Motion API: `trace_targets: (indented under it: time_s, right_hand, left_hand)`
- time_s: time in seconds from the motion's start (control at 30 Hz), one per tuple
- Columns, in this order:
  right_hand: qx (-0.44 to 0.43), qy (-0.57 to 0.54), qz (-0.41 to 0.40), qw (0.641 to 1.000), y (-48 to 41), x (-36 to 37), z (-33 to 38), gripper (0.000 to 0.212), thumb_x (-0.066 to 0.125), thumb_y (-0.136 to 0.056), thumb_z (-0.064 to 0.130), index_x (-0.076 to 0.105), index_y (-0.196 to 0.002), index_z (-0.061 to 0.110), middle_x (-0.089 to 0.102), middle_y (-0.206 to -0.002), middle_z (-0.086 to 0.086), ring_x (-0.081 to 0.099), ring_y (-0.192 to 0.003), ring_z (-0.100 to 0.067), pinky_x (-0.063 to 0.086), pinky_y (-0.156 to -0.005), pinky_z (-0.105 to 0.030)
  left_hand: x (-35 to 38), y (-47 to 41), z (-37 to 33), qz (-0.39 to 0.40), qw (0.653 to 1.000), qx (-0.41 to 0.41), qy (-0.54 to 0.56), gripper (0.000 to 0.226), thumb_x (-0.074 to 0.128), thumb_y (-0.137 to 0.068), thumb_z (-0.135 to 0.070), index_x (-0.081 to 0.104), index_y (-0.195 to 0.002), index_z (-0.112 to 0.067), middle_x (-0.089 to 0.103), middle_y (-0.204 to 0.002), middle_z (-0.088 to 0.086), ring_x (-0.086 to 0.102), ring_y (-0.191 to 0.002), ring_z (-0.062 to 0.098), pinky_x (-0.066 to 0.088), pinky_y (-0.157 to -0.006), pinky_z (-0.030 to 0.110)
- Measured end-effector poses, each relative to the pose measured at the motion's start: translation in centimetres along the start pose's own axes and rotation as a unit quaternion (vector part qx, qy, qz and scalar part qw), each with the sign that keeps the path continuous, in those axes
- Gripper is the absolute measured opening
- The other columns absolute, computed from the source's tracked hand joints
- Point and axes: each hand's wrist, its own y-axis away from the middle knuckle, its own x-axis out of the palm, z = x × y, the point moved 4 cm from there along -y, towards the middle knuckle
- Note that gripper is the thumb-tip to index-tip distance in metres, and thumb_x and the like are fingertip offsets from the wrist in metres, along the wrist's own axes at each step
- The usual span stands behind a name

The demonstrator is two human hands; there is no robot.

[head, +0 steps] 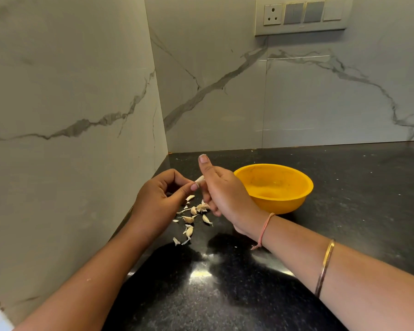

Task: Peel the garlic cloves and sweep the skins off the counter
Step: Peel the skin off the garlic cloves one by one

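In the head view, the one view there is, the main risk is judged to be the garlic clove [199, 180] slipping out: it is small, it is held in the air between both hands above the black counter [344, 187], and a sharp pull on the skin could flick it down among the pile of cloves and skins [191, 218] lying just below, where peeled and unpeeled pieces would be hard to tell apart. A second risk is that torn skin, being light, drifts towards the corner by the marble wall [81, 115] or towards the yellow bowl [284, 204], which stands just to the right of the hands, so that the later sweep misses bits or skins end up where the peeled cloves probably belong. Nothing can be made out for certain inside the bowl. The left hand [158, 199] is mostly closed, its fingers curled in towards the palm and its thumb tip pressed against the near end of the clove in a pinch. The right hand [222, 194] grips the other end with its curled fingers, while its thumb stands straight up, clear of the clove. Whether any skin has already come loose from this clove cannot be told at this size.
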Motion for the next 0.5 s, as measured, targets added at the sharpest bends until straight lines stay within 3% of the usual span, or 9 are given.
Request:
trace_targets:
  time_s: [0.07,0.2,0.33,0.4,0.5]
  right_hand:
    - [-0.033,0.065,0.009,0.997,0.2,0.0,0.4,0.060,0.034,-0.095,0.053,0.046,-0.052,0.012,0.040,-0.046,0.002,0.035,-0.041,-0.006,0.028,-0.049,-0.026]
    - [-0.057,0.057,0.020,0.997,-0.2,0.2,0.1,0.053,0.041,-0.099,0.035,0.042,-0.049,0.018,0.039,-0.042,0.006,0.033,-0.037,-0.003,0.026,-0.050,-0.027]
    - [-0.029,-0.011,0.036,0.999,-0.5,0.3,-0.4,0.050,0.040,-0.100,0.034,0.044,-0.053,0.017,0.034,-0.034,0.011,0.030,-0.035,-0.002,0.024,-0.040,-0.017]
    - [-0.019,-0.031,0.048,0.998,-0.4,0.4,-0.4,0.049,0.039,-0.100,0.034,0.044,-0.055,0.015,0.033,-0.035,0.012,0.028,-0.035,-0.002,0.022,-0.035,-0.013]
    - [-0.005,-0.058,0.050,0.997,-0.1,0.8,-0.3,0.054,0.037,-0.100,0.034,0.038,-0.049,0.016,0.031,-0.036,0.010,0.024,-0.033,-0.003,0.020,-0.033,-0.012]
  left_hand:
    - [-0.2,0.2,-0.3,-0.004,0.997,0.046,-0.065,0.013,0.071,-0.080,-0.014,0.064,-0.069,-0.015,0.068,-0.072,0.002,0.062,-0.068,0.018,0.051,-0.066,0.035]
    - [-0.3,0.3,-0.8,-0.007,0.989,0.096,-0.112,0.013,0.071,-0.081,-0.015,0.063,-0.071,-0.015,0.066,-0.074,0.002,0.060,-0.069,0.015,0.046,-0.063,0.027]
    - [0.2,0.4,-0.5,0.050,0.988,0.093,-0.110,0.020,0.057,-0.092,-0.028,0.055,-0.075,-0.018,0.057,-0.069,-0.002,0.052,-0.066,0.020,0.041,-0.059,0.031]
    - [0.5,0.6,-0.6,0.074,0.988,0.096,-0.096,0.023,0.048,-0.093,-0.032,0.054,-0.074,-0.020,0.053,-0.065,-0.008,0.047,-0.061,0.013,0.040,-0.057,0.028]
    - [0.7,0.7,-0.9,0.054,0.997,0.063,-0.001,0.029,0.045,-0.098,-0.014,0.054,-0.070,-0.013,0.051,-0.057,-0.011,0.043,-0.055,0.001,0.036,-0.053,0.013]
